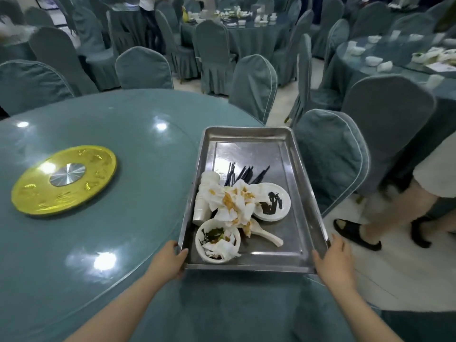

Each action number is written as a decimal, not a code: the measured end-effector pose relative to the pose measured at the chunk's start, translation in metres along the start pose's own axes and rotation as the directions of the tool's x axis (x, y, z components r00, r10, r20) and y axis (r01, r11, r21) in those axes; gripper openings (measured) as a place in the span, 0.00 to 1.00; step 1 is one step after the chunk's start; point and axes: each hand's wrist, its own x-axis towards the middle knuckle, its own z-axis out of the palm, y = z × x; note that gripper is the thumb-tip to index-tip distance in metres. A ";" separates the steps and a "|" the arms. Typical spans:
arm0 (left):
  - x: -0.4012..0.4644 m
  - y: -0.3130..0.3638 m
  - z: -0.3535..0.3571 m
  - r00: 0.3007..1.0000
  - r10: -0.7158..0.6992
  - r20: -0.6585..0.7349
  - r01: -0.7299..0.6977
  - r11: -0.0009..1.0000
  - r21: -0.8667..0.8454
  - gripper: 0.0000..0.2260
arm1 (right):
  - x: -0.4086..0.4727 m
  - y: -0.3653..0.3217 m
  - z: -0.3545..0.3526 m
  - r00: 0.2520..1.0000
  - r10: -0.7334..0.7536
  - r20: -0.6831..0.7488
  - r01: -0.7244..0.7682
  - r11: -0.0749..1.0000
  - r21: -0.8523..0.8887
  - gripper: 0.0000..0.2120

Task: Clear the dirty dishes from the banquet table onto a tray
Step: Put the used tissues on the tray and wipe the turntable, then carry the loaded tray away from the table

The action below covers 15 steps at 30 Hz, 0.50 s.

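A steel tray lies at the right edge of the round banquet table, partly past the rim. It carries a white bowl with scraps and tissue, a stained white plate, stacked white cups, soiled napkins, a white spoon and dark chopsticks. My left hand grips the tray's near left corner. My right hand grips its near right corner.
A gold disc with a silver hub sits mid-table on the glass turntable. Covered chairs ring the table. A person's legs in dark sandals stand on the floor to the right. Other tables with dishes lie beyond.
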 end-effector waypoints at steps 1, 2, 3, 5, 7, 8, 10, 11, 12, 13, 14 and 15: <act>0.004 0.003 0.000 1.000 -0.005 -0.002 0.005 1.000 0.012 0.10 | 0.006 0.003 0.001 0.998 0.038 0.052 -0.041 0.998 0.053 0.28; 0.007 0.005 0.001 1.000 -0.010 -0.001 0.010 1.000 0.028 0.09 | 0.011 0.006 0.002 0.993 0.060 0.104 -0.069 0.994 0.088 0.24; 0.008 0.008 0.002 1.000 -0.012 0.004 0.011 0.999 0.048 0.08 | 0.016 0.009 0.002 0.987 0.070 0.148 -0.088 0.989 0.118 0.19; 0.009 0.011 0.004 1.000 -0.011 0.023 0.009 0.997 0.072 0.04 | 0.021 0.014 0.004 0.976 0.096 0.195 -0.138 0.967 0.214 0.13; 0.008 0.011 0.006 0.999 -0.004 0.034 0.002 0.998 0.056 0.04 | 0.022 0.017 0.006 0.974 0.105 0.201 -0.161 0.945 0.285 0.11; 0.007 0.010 0.008 0.999 -0.005 0.039 0.004 0.999 0.038 0.04 | 0.021 0.019 0.007 0.975 0.104 0.198 -0.162 0.939 0.302 0.11; 0.004 0.006 0.009 0.999 -0.013 0.040 0.014 1.000 -0.007 0.03 | 0.016 0.022 0.009 0.975 0.094 0.203 -0.157 0.933 0.324 0.12; 0.001 0.002 0.010 0.999 -0.021 0.044 0.022 0.999 -0.033 0.02 | 0.012 0.024 0.009 0.974 0.090 0.206 -0.156 0.931 0.329 0.12; -0.003 -0.002 0.012 0.998 -0.027 0.050 0.030 0.998 -0.055 0.02 | 0.007 0.028 0.008 0.974 0.089 0.206 -0.155 0.931 0.330 0.11; -0.007 -0.006 0.014 0.998 -0.034 0.053 0.037 0.997 -0.073 0.04 | 0.002 0.030 0.007 0.975 0.091 0.204 -0.156 0.933 0.325 0.10; -0.012 -0.010 0.015 0.997 -0.040 0.059 0.045 0.995 -0.088 0.05 | -0.004 0.034 0.005 0.976 0.088 0.199 -0.149 0.938 0.313 0.09; -0.018 -0.014 0.015 0.997 -0.048 0.065 0.054 0.994 -0.098 0.06 | -0.012 0.036 0.003 0.977 0.085 0.195 -0.141 0.946 0.291 0.08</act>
